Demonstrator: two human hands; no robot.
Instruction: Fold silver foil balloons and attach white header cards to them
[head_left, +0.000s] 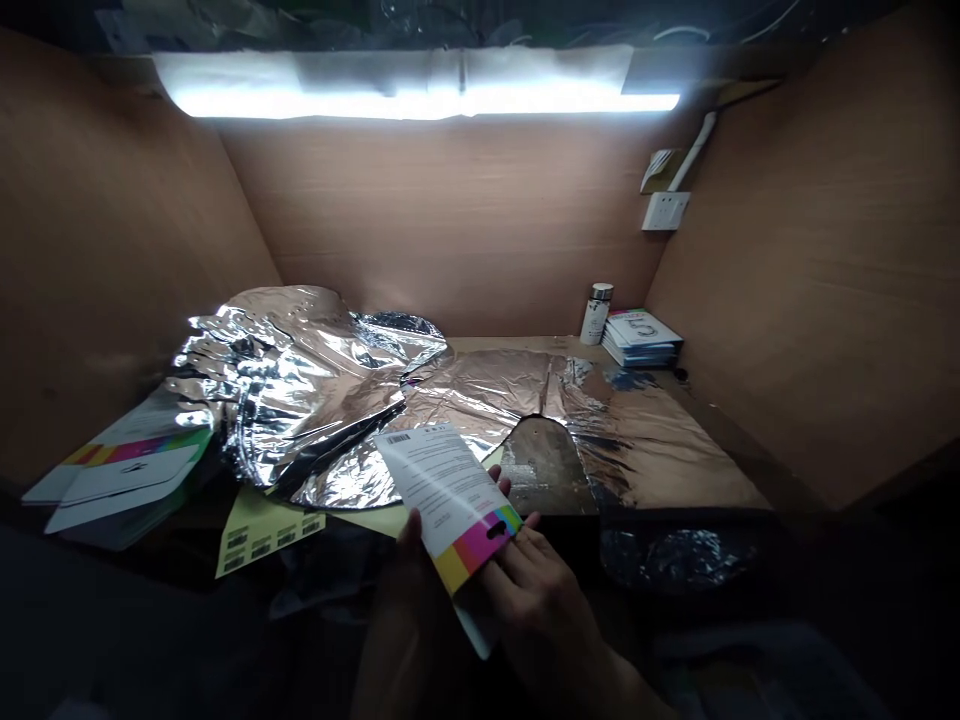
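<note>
Card packaging [442,490] is held just in front of the crumpled aluminium foil [315,400], its barcode end overlapping the foil's near edge. Left of the foil lie a similar printed packet [127,480] and a yellow-green label sheet [262,530]; behind it stand a white bottle [596,315] and a stack of booklets [641,340]. The left hand [411,540] supports the card from beneath; the right hand [532,600] grips its striped end, fingers closed over it. Caution: a slackened grip could drop the card; stiff foil creases could snag its edge.
</note>
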